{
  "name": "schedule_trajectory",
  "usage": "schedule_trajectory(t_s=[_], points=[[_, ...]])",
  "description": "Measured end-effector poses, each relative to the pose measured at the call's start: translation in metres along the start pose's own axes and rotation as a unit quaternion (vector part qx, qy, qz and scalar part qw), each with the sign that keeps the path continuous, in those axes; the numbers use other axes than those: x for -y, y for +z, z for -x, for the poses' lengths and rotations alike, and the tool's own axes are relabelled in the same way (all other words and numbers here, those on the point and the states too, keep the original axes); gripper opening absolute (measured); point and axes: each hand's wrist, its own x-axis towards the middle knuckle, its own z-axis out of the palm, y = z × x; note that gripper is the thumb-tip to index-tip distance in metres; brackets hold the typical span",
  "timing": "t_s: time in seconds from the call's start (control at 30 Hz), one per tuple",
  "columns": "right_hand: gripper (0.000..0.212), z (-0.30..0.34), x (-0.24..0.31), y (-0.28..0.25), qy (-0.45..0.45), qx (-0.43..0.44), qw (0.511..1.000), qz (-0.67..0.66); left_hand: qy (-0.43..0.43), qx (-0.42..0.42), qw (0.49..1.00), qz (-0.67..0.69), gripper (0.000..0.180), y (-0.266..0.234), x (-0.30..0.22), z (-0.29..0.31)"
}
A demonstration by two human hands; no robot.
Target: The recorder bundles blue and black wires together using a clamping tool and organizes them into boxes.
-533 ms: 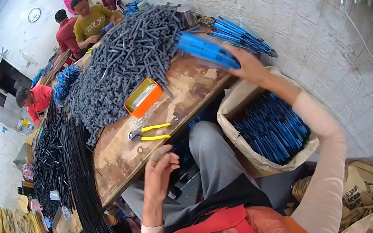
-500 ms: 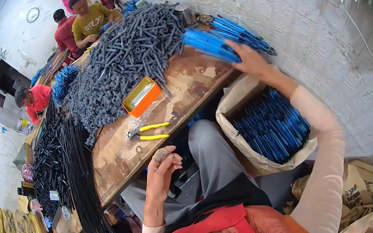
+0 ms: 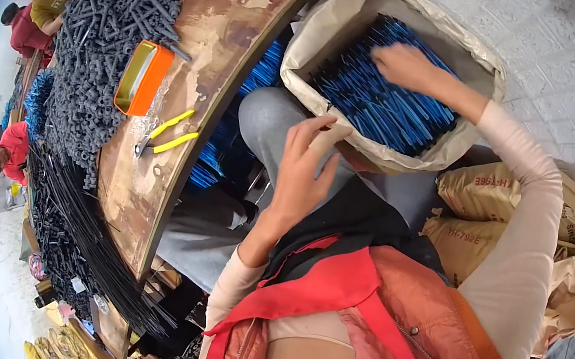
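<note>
While the right hand (image 3: 404,66) curls over blue rods (image 3: 389,114) — grip unclear — the left hand (image 3: 303,175) spreads, empty. Rods probably handle best kept parallel.

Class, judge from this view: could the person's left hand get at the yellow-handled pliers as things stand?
Probably yes: the left hand looks empty, and the yellow-handled pliers lie in the open near the edge of the wooden table, with nothing apparent blocking the way across.
</note>
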Motion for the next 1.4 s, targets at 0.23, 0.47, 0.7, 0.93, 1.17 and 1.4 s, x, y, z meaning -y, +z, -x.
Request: schedule_trajectory(t_s=[0.23, 0.47, 0.7, 0.93, 1.17, 1.4], points=[[0.028, 0.026, -0.032, 0.079, 0.064, 0.120, 0.990, 0.035, -0.079, 0.077, 0.979, 0.173, 0.030, 0.007, -0.002, 0.012], [0.029, 0.052, -0.001, -0.021, 0.102, 0.030, 0.939, -0.328, -0.260, 0.001, 0.893, 0.368, 0.019, -0.009, 0.018, 0.012], [0.024, 0.090, 0.078, -0.110, -0.004, -0.029, 0.923, -0.384, -0.289, -0.096, 0.837, 0.454, 0.056, -0.013, -0.006, -0.037], [0.021, 0.081, 0.142, -0.094, -0.129, -0.219, 0.892, -0.374, -0.190, -0.247, 0.852, 0.420, 0.016, -0.026, -0.031, -0.049], [0.020, 0.055, 0.163, -0.098, -0.064, -0.065, 0.826, -0.557, -0.176, -0.340, 0.806, 0.452, 0.020, -0.046, -0.036, -0.053], [0.033, 0.015, 0.069, -0.043, -0.001, -0.055, 0.821, -0.568, -0.227, -0.188, 0.843, 0.451, 0.018, -0.086, -0.015, -0.013]])
